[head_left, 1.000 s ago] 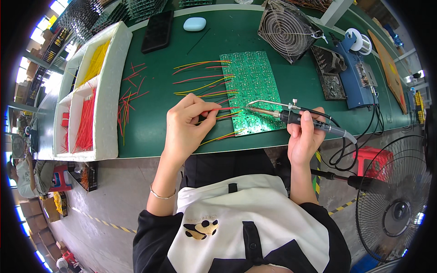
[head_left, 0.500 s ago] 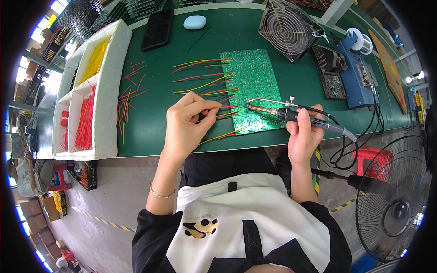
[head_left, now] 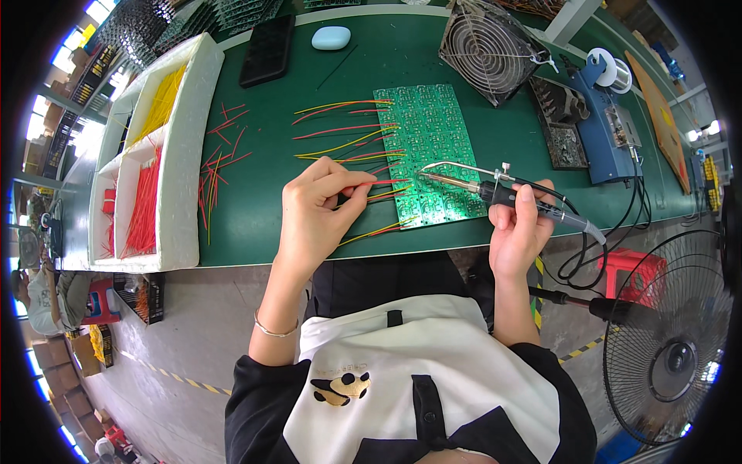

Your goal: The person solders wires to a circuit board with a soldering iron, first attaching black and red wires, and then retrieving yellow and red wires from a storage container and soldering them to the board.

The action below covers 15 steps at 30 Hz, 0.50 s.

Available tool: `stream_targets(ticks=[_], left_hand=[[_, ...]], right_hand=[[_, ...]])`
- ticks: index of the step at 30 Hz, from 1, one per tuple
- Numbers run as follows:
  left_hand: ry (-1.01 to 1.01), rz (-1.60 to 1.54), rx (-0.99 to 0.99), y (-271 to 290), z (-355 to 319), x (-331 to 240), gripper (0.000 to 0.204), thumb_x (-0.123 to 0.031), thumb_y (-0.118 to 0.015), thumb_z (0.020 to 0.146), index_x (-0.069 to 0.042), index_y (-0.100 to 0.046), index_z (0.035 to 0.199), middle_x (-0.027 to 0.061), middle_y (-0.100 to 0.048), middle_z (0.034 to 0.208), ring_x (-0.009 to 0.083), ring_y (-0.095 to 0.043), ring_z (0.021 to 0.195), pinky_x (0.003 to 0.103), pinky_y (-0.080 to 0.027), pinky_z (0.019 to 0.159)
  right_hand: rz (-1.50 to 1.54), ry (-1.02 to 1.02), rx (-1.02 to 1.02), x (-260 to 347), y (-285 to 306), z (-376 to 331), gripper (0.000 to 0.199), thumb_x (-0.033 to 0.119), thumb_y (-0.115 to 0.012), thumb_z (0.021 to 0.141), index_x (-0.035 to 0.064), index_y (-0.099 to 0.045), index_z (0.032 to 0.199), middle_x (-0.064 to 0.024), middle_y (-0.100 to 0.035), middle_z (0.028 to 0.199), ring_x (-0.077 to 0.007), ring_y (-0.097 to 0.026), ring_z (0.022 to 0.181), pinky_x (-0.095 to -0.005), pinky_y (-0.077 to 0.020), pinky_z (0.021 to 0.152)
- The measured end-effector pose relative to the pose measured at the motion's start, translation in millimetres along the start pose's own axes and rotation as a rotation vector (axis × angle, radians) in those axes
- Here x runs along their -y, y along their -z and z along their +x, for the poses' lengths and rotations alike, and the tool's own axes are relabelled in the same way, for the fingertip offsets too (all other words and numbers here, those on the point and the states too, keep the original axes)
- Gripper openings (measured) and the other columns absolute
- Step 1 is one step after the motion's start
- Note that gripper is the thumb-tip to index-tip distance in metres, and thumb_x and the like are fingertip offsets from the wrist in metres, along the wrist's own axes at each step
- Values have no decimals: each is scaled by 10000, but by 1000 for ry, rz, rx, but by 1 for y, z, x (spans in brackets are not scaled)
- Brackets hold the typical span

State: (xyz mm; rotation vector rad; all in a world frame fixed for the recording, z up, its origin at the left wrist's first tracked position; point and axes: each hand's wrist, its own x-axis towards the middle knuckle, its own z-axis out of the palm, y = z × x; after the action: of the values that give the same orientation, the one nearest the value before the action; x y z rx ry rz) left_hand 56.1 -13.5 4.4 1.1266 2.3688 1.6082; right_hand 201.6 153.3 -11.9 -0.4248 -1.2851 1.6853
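A green circuit board panel (head_left: 433, 124) lies on the workbench, with several red and yellow wires (head_left: 332, 141) sticking out from its left edge. My left hand (head_left: 321, 205) is closed in a pinch on a red wire (head_left: 388, 182), whose far end reaches the board. Wrapped round the dark handle of a soldering iron (head_left: 495, 193) is my right hand (head_left: 519, 232). The iron's tip points left over the board, a little right of the wire's end. A thin metal solder feed tube (head_left: 464, 169) runs along the iron and ends close to its tip.
A white foam box (head_left: 185, 155) with red and yellow wires stands at left, loose wire pieces (head_left: 220, 166) beside it. A black phone (head_left: 267, 51) and pale blue case (head_left: 331, 38) lie at the back. A square fan (head_left: 488, 54), iron stand (head_left: 560, 124) and blue soldering station (head_left: 607, 124) stand at right.
The soldering iron's tip has drawn back slightly right and up from the wire's end, my right hand shifting with it. My left hand stays in place with the red wire.
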Motion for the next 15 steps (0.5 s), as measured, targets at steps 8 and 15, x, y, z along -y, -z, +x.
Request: stream_targets(ticks=[8,15], left_hand=[[10,2,-3,0,0,-1,146,38,-644,709,-41,-697,819,-12,-528,679,16,-310,484,193,-208,427],[9,4,-3,0,0,0,146,37,-644,710,-46,-700,817,-11,-531,673,15,-318,487,192,-206,423]], right_hand=[[32,2,12,-1,1,0,118,94,-533,872,13,-462,826,-24,-463,757,-44,-365,472,-195,-322,413],[-70,-7,67,4,-4,0,116,123,-513,884,37,-458,829,13,-408,766,-41,-345,486,-211,-280,453]])
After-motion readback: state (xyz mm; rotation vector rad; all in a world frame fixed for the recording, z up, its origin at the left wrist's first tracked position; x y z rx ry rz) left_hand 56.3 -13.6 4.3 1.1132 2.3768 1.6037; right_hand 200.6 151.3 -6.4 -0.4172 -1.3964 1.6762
